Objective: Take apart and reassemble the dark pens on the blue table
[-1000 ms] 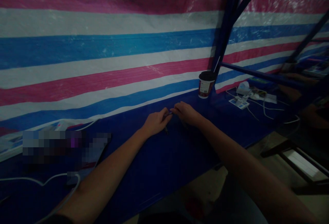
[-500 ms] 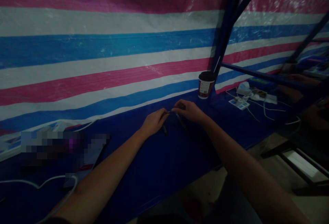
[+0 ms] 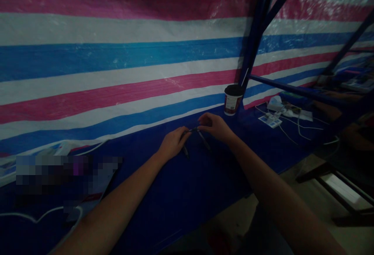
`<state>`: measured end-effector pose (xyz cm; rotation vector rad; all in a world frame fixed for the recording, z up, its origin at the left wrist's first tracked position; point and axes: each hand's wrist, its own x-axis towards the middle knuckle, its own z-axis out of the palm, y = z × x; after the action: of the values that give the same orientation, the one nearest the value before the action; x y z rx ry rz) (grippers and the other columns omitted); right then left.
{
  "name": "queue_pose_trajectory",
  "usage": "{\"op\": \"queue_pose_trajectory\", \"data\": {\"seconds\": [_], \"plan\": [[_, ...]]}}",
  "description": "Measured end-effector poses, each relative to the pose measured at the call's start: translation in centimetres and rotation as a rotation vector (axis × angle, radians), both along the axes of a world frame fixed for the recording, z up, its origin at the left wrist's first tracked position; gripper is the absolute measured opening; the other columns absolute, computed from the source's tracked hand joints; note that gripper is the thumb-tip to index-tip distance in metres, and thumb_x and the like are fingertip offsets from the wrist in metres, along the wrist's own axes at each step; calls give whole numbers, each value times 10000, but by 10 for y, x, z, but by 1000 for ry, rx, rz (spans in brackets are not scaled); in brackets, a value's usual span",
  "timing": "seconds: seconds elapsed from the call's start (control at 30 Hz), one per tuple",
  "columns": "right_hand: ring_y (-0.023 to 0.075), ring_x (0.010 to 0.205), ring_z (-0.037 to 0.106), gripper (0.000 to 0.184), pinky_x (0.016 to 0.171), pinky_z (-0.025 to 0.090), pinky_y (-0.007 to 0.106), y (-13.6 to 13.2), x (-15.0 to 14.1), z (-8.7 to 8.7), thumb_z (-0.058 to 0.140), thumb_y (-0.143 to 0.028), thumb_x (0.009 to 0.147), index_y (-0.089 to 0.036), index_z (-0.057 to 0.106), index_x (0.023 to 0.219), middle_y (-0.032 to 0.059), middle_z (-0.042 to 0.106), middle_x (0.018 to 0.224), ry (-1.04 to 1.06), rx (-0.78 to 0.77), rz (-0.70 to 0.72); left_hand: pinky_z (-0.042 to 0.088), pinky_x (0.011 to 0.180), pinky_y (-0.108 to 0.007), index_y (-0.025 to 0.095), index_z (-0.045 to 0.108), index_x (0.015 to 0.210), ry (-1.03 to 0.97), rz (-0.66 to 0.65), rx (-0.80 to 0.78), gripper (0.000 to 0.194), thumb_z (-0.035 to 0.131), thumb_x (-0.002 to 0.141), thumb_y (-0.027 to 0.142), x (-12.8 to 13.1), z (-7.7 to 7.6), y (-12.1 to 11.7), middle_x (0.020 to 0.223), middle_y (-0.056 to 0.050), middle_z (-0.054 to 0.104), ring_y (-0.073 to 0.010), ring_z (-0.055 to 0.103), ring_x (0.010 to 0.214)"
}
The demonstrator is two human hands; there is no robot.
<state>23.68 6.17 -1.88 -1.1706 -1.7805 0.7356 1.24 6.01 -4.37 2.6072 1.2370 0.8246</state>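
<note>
Near the middle of the blue table, several slim dark pens lie close together. My left hand (image 3: 172, 144) is closed around one end of a pen (image 3: 193, 130) that runs crosswise between my hands. Another pen (image 3: 186, 152) sticks out below the left fingers, its upper part hidden. My right hand (image 3: 215, 127) has curled fingers, with thumb and fingertips at the other end of the crosswise pen. Below the right fingertips a third pen (image 3: 205, 142) slants down to the right on the tabletop. Dim light blurs the contact at the fingertips.
A lidded paper cup (image 3: 233, 100) with a straw stands behind my right hand, by a blue metal post (image 3: 253, 48). White cables and a charger (image 3: 274, 103) lie farther right, near another person's arm (image 3: 330, 108). A partly pixelated flat item (image 3: 102, 179) and a white cable (image 3: 36, 220) are left.
My right hand has shifted slightly up and right, uncovering the slanted pen beneath it. The left hand has stayed nearly in place, and more of the pen below it shows.
</note>
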Motion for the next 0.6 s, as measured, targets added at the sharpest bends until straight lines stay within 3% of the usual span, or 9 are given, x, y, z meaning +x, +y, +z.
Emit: {"op": "queue_pose_trajectory", "data": {"seconds": [0.07,0.13,0.23,0.33,0.47,0.6], "plan": [[177,837,656,274,740,491,293,0,0,0,770,-324,785,-181,657,990,65,721,939,82,-12,-4,503,709,-324,211,622,1020,-36,6,-10,202,464,1033,335,0,1,0,843,-35,701,-202,677,760],[175,767,638,237,706,471,302,0,1,0,686,-414,870,-178,669,885,53,704,825,5,-40,-51,486,678,-317,210,612,1017,-68,15,-18,192,473,1028,342,0,1,1,795,-23,680,-196,660,718],[165,674,593,324,658,431,309,-2,0,2,604,-449,925,-179,654,754,31,647,684,-108,-53,-79,450,620,-304,212,583,1078,-94,30,-44,188,483,1023,362,0,1,-1,737,3,644,-186,629,648],[150,662,583,176,642,445,297,-2,1,3,648,-349,867,-175,668,879,19,655,739,64,-70,-27,437,608,-297,217,560,1090,-120,15,-71,180,472,1026,360,1,1,-2,719,14,625,-179,618,631],[135,658,573,189,639,470,291,0,2,4,682,-321,807,-177,659,927,13,650,782,282,-87,9,463,644,-304,211,546,1091,-188,12,-65,175,464,1024,350,0,1,-1,760,1,636,-180,624,668],[148,724,603,239,634,479,284,2,2,4,701,-315,790,-168,657,973,34,666,827,344,-18,-72,488,700,-333,206,557,1095,-184,18,-19,159,483,1011,319,0,-1,1,822,-25,668,-197,642,733]]}}
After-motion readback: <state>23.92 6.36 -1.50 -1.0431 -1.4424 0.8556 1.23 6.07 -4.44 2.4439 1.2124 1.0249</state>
